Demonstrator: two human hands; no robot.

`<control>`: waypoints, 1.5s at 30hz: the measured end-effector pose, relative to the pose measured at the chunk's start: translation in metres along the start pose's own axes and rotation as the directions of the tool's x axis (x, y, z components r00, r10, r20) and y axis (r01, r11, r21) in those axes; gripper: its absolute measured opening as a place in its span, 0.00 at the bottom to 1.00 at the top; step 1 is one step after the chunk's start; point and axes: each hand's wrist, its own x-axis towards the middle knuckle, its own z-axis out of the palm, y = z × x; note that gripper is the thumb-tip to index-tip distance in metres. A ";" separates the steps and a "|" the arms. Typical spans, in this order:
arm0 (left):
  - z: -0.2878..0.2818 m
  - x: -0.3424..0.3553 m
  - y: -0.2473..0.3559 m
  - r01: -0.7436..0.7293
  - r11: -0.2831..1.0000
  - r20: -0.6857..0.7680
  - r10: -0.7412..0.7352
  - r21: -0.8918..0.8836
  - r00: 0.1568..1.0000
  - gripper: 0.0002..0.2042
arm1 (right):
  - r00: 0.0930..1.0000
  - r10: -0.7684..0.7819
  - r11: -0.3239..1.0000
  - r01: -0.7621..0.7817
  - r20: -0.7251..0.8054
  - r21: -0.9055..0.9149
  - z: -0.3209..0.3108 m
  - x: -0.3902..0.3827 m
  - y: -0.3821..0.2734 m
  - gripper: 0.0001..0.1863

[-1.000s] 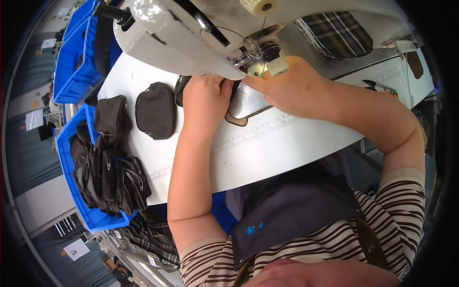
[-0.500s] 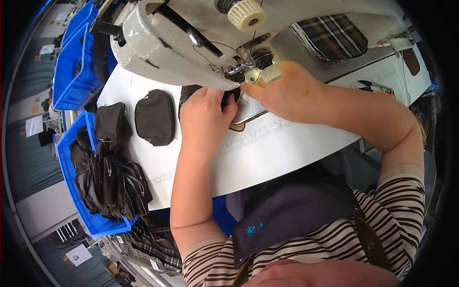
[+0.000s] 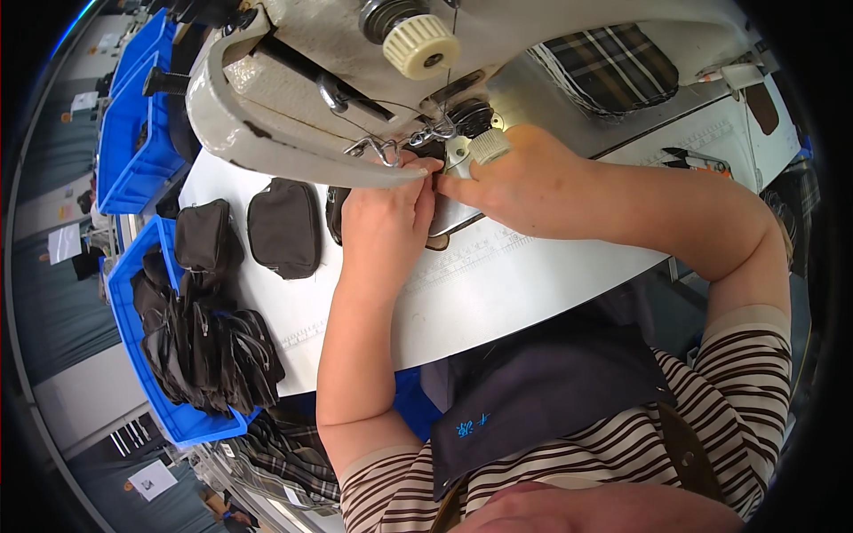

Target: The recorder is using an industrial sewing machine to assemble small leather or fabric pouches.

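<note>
A black fabric pouch (image 3: 335, 213) lies under the head of a white sewing machine (image 3: 293, 115), mostly hidden by my hands. My left hand (image 3: 384, 213) rests over it, with thumb and fingers drawn together on its edge near the needle. From the right, my right hand (image 3: 529, 186) meets it there, fingers bent and fingertips pinched at the fabric's edge, close to a ribbed cream knob (image 3: 489, 146). What lies between the fingertips is partly covered. Two finished-looking dark pouches, one square-cornered (image 3: 283, 228) and one smaller (image 3: 203, 235), sit left of my left hand.
A blue bin (image 3: 133, 324) heaped with black pouches (image 3: 209, 342) stands at the left edge of the white table (image 3: 498, 293). More blue bins (image 3: 133, 151) are behind it. Plaid fabric pieces (image 3: 613, 67) lie beyond the machine arm. Small tools (image 3: 697, 162) rest at the right.
The view has shifted slightly, with the machine head appearing further left. My left fingers have moved closer to my right fingertips, and less of the black pouch shows.
</note>
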 end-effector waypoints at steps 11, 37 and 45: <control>-0.007 -0.006 -0.004 0.006 0.999 0.092 -0.002 -0.045 0.996 0.13 | 1.000 -0.014 0.999 0.013 -0.024 -0.051 -0.007 0.001 0.000 0.23; -0.004 -0.002 0.008 0.080 0.983 0.024 -0.085 0.167 0.996 0.18 | 0.982 0.000 0.995 0.019 -0.189 0.095 0.002 0.001 -0.002 0.10; -0.005 -0.003 0.011 0.082 0.984 0.028 -0.088 0.158 0.996 0.17 | 0.988 0.017 0.992 0.004 -0.157 0.129 -0.008 0.001 0.000 0.10</control>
